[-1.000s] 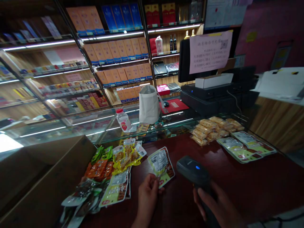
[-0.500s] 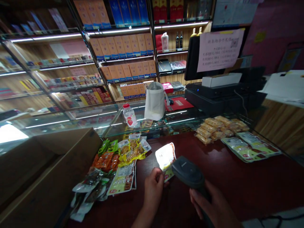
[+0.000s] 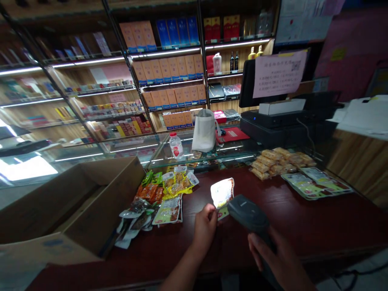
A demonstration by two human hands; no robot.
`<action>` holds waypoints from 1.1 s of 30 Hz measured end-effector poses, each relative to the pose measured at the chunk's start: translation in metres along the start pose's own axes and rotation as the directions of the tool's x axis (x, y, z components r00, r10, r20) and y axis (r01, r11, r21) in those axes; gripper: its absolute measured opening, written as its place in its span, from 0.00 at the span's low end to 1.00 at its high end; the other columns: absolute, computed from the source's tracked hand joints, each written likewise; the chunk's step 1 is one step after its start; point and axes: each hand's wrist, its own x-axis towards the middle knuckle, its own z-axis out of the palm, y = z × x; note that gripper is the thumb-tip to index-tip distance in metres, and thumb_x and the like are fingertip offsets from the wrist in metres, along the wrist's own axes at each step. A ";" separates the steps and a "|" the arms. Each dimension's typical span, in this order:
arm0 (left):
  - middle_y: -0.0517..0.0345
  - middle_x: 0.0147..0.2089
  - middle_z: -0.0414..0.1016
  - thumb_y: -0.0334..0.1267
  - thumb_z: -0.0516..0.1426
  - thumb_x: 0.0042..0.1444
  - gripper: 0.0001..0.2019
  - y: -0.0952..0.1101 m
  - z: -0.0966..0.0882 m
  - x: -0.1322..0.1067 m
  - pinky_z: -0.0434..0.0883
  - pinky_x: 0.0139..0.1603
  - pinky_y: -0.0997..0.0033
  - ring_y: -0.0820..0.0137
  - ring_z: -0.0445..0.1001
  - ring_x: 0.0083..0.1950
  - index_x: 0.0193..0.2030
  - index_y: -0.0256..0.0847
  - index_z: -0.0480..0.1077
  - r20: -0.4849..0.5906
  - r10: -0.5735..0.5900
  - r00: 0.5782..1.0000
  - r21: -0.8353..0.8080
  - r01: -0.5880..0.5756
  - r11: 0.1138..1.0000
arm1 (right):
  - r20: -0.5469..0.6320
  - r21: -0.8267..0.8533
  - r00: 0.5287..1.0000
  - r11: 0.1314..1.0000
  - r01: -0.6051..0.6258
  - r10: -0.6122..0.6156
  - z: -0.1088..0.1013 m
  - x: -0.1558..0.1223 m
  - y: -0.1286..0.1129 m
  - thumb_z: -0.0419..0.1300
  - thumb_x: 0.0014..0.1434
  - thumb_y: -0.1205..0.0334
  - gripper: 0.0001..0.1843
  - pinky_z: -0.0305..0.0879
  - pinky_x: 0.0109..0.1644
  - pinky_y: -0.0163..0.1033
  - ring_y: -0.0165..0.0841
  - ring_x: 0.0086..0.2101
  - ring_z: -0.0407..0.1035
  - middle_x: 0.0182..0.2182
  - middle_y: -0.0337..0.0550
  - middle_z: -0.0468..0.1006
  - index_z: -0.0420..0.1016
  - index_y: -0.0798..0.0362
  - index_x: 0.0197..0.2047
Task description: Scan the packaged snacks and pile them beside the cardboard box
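Note:
Pinched by its lower left edge, a flat snack packet is in my left hand, over the dark red counter. Bright light from the scanner washes out the packet's upper part. My right hand is wrapped round the handle of a dark barcode scanner, its head close to the packet's right side. Left of my hands lie similar flat packets, yellow-edged packs, orange packs, green packs and dark vacuum-sealed packs.
An open cardboard box stands on the left. To the right are a pile of wrapped pastries and more flat packets. Behind, a glass case carries a bottle and a white bag; a monitor stands at the back right.
The view has shifted, so most things sit a little further right and more of the cardboard box shows. Both hands keep hold of the packet and the scanner; the lit packet stays before the scanner.

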 end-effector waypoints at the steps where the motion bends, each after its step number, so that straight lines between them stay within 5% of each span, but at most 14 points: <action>1: 0.61 0.23 0.70 0.46 0.58 0.54 0.12 0.001 0.000 -0.005 0.66 0.26 0.76 0.70 0.70 0.25 0.25 0.43 0.67 0.007 0.006 1.000 0.007 -0.006 1.000 | -0.007 -0.004 1.000 1.000 0.008 -0.008 -0.001 -0.005 0.000 0.58 0.59 0.37 0.25 0.58 0.23 0.34 0.28 0.16 0.61 0.14 0.34 0.68 0.70 0.52 0.28; 6: 0.61 0.25 0.70 0.48 0.59 0.53 0.12 -0.001 -0.002 -0.037 0.68 0.26 0.75 0.69 0.71 0.26 0.28 0.43 0.68 0.026 -0.047 0.999 -0.073 0.049 0.996 | -0.025 -0.026 0.997 0.997 0.073 -0.074 -0.006 -0.037 0.006 0.57 0.61 0.38 0.25 0.60 0.26 0.35 0.29 0.17 0.63 0.14 0.33 0.68 0.69 0.52 0.28; 15: 0.61 0.24 0.68 0.50 0.58 0.55 0.15 0.002 -0.010 -0.078 0.66 0.25 0.76 0.70 0.69 0.26 0.26 0.42 0.66 0.020 0.071 0.997 -0.014 -0.071 0.997 | 0.004 -0.010 0.992 0.992 0.128 -0.128 -0.005 -0.088 0.007 0.56 0.60 0.37 0.26 0.57 0.23 0.33 0.29 0.15 0.62 0.13 0.33 0.66 0.68 0.52 0.27; 33: 0.60 0.24 0.71 0.49 0.56 0.58 0.13 0.009 -0.012 -0.098 0.68 0.26 0.75 0.67 0.76 0.26 0.29 0.43 0.66 0.037 0.120 0.992 -0.019 -0.119 0.993 | 0.005 0.011 0.976 0.976 0.219 -0.219 -0.005 -0.108 0.017 0.56 0.62 0.40 0.24 0.58 0.22 0.32 0.27 0.15 0.62 0.13 0.33 0.67 0.69 0.54 0.30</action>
